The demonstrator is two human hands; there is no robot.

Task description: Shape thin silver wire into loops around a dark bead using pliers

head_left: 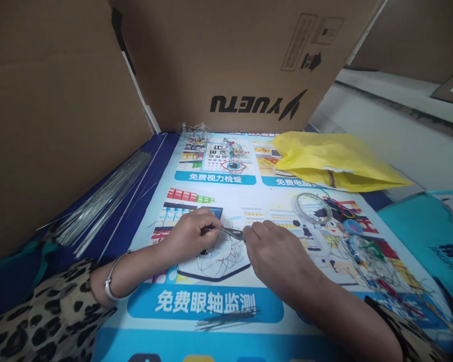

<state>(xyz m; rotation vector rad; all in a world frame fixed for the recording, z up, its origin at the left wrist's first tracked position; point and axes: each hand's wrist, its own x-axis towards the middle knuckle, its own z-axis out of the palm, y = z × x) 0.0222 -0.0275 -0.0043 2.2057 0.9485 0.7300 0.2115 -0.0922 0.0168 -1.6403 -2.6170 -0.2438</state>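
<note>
My left hand (191, 234) is closed round small metal pliers (232, 232), whose tip points right toward my right hand (275, 251). The right hand's fingers are pinched at the pliers' tip on thin wire. Under both hands lies a loose wire frame (221, 259) of bent loops on the printed poster (211, 301). A silver bangle (111, 286) sits on my left wrist.
A bundle of straight silver wires (101, 201) lies at the left by the cardboard wall (53, 115). A yellow plastic bag (335, 161), a magnifying glass (312, 207), tangled coloured wire pieces (366, 256) and short dark wires (230, 318) lie on the poster.
</note>
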